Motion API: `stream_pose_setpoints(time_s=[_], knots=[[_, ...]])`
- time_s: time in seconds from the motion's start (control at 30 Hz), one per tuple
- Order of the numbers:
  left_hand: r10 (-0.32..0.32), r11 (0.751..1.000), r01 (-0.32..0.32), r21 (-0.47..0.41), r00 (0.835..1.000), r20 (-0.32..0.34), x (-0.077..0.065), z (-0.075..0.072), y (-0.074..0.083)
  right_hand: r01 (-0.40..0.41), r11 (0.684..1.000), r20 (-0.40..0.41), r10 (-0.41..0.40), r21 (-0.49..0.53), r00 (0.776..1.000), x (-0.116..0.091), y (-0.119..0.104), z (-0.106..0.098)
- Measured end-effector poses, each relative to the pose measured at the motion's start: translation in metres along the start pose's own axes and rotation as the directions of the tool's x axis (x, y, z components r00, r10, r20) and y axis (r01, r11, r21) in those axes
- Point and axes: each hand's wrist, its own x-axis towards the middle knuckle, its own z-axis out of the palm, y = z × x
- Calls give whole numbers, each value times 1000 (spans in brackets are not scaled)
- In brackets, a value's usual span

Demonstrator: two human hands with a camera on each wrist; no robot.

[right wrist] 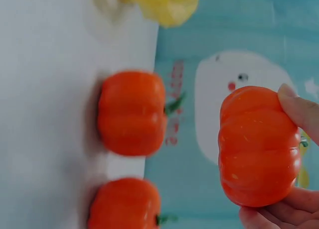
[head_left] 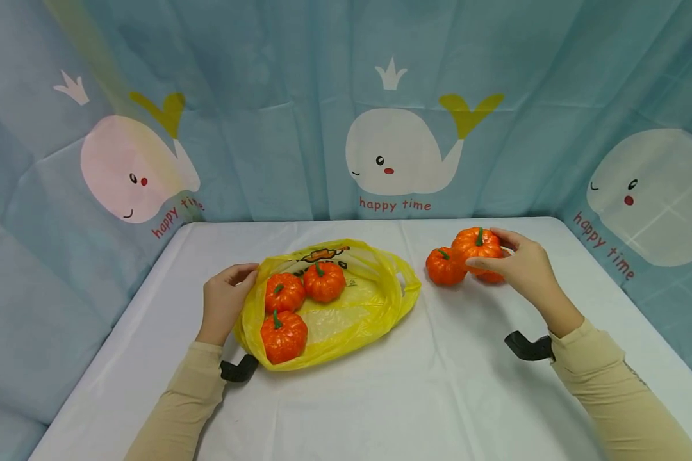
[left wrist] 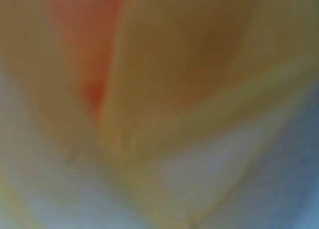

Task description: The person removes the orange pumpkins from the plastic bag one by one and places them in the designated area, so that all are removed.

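Observation:
A yellow plastic bag (head_left: pixel 352 326) lies spread on the table with its mouth wide, and three small orange pumpkins (head_left: pixel 284 337) are inside it. My left hand (head_left: pixel 222 301) pinches the bag's left rim. My right hand (head_left: pixel 525 269) grips another orange pumpkin (right wrist: pixel 259 147) between thumb and fingers, raised off the table. Below and beside it, two more pumpkins stand on the table: one (head_left: pixel 445 266) to the left, the other (right wrist: pixel 124 204) partly hidden in the head view. Blurred yellow film (left wrist: pixel 199 114) fills much of the left wrist view.
A white cloth covers the table (head_left: pixel 409 397). Behind and at both sides hangs a blue curtain (head_left: pixel 277 160) with whale prints. A black curved piece sticks out at each cuff, the left one (head_left: pixel 239 369) beside the bag.

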Motion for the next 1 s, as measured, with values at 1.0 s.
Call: stream_pose_setpoints(time_s=[1.0], knots=[[-5, 1000, 5, 11, 1000, 2, -1, 0, 3, -306, 947, -213, 320, 95, 923, 32, 107, -52]])
